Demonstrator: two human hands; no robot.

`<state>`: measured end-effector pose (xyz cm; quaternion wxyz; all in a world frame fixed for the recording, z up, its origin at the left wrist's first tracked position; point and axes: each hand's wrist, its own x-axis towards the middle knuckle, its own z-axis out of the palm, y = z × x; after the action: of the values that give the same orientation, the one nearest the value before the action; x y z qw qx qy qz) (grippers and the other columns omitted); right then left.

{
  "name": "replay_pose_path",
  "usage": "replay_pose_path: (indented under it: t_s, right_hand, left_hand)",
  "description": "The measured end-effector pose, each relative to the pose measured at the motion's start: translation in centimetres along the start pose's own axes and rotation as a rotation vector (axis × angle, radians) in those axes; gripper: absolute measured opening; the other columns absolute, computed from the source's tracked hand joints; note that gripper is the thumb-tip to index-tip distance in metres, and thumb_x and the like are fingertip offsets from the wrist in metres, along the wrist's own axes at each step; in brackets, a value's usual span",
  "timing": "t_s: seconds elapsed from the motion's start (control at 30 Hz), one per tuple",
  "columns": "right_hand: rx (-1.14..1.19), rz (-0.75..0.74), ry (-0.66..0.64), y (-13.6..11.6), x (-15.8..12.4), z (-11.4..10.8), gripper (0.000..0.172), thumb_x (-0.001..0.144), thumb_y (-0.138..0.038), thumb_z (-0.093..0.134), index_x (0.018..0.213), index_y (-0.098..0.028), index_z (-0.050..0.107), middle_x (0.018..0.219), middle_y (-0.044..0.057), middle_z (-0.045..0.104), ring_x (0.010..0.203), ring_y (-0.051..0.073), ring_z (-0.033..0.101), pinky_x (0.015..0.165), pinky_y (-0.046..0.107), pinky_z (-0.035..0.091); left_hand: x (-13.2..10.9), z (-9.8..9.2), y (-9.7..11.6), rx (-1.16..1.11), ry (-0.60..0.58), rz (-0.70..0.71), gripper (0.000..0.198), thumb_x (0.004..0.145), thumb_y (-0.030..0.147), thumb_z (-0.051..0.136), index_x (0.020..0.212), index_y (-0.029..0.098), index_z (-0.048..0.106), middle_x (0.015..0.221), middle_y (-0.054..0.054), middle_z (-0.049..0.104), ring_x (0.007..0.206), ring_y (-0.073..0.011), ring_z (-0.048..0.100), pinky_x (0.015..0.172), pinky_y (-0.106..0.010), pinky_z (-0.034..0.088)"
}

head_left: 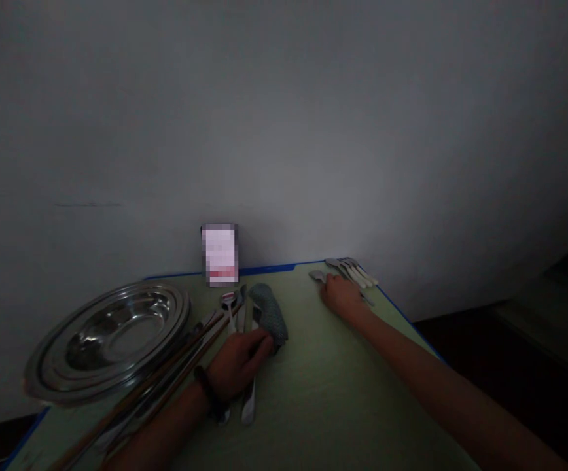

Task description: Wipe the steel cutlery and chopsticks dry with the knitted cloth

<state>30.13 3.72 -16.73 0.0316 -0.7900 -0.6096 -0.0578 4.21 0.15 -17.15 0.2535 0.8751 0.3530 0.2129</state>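
My left hand [237, 366] lies near the middle of the pale green table [323, 392], fingers curled around a grey-blue cloth [269, 313]. Beneath and beside it lie several spoons [249, 405] and other metal utensils [229, 304]. My right hand [340, 294] reaches to the far right corner and rests, fingers down, on a spoon [317, 276] next to a row of several spoons [355, 269]. Whether those fingers grip the spoon is unclear in the dim light.
A large shiny steel bowl [110, 337] sits at the left of the table. Long chopsticks [166, 373] run diagonally beside it. A small blurred card [220, 255] stands against the white wall. The table has a blue edge [264, 269]; dark floor lies to the right.
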Motion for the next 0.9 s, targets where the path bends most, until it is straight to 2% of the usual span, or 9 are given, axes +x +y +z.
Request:
replay_pose_path:
  t_s: [0.13, 0.3, 0.57, 0.7, 0.8, 0.9]
  right_hand:
    - [-0.019, -0.006, -0.013, 0.5, 0.1, 0.2, 0.036, 0.086, -0.012, 0.027, 0.110, -0.008, 0.053, 0.105, 0.019, 0.061, 0.092, 0.027, 0.063, 0.073, 0.036, 0.048]
    - [-0.036, 0.012, -0.006, 0.9, 1.1, 0.6, 0.039, 0.088, -0.009, 0.024, 0.117, -0.011, 0.050, 0.111, 0.020, 0.058, 0.094, 0.024, 0.063, 0.074, 0.032, 0.049]
    - [-0.074, 0.022, 0.031, 0.4, 2.5, 0.9, 0.039, 0.087, -0.005, 0.022, 0.114, -0.005, 0.050, 0.107, 0.024, 0.059, 0.093, 0.025, 0.064, 0.072, 0.031, 0.050]
    - [-0.075, 0.011, 0.071, -0.1, 1.9, 0.9, 0.039, 0.089, -0.009, 0.018, 0.120, -0.005, 0.042, 0.113, 0.025, 0.054, 0.091, 0.024, 0.064, 0.069, 0.032, 0.051]
    - [-0.067, -0.066, 0.052, -0.6, 0.8, 1.0, 0.034, 0.092, -0.016, 0.022, 0.116, -0.010, 0.045, 0.110, 0.020, 0.057, 0.086, 0.023, 0.065, 0.067, 0.032, 0.051]
    - [-0.061, -0.126, 0.032, -0.8, 0.1, 1.1, 0.032, 0.091, -0.014, 0.024, 0.111, -0.013, 0.048, 0.104, 0.015, 0.060, 0.086, 0.023, 0.065, 0.067, 0.031, 0.050]
  left_hand:
    - [0.1, 0.3, -0.4, 0.010, -0.015, 0.001, 0.035, 0.091, 0.036, 0.034, 0.071, 0.018, 0.056, 0.059, 0.001, 0.057, 0.055, -0.0136, 0.053, 0.053, -0.024, 0.035]
    - [0.1, 0.6, -0.7, 0.015, -0.025, 0.024, 0.036, 0.092, 0.037, 0.033, 0.073, 0.017, 0.056, 0.062, 0.001, 0.059, 0.056, -0.0136, 0.054, 0.055, -0.024, 0.035]
    - [0.1, 0.4, -0.5, 0.034, -0.026, 0.020, 0.035, 0.092, 0.036, 0.033, 0.073, 0.017, 0.056, 0.061, 0.001, 0.059, 0.056, -0.0138, 0.054, 0.054, -0.024, 0.034]
    - [0.2, 0.5, -0.6, 0.049, -0.032, 0.016, 0.035, 0.092, 0.036, 0.033, 0.074, 0.017, 0.056, 0.062, 0.001, 0.059, 0.057, -0.0138, 0.055, 0.055, -0.024, 0.035]
    - [0.4, 0.4, -0.6, 0.062, -0.048, 0.008, 0.036, 0.092, 0.036, 0.032, 0.073, 0.017, 0.056, 0.061, 0.001, 0.058, 0.055, -0.0134, 0.055, 0.054, -0.024, 0.034]
    - [0.4, 0.3, -0.5, 0.053, -0.060, 0.000, 0.037, 0.092, 0.036, 0.031, 0.073, 0.017, 0.056, 0.060, 0.002, 0.057, 0.055, -0.0129, 0.055, 0.054, -0.024, 0.034]
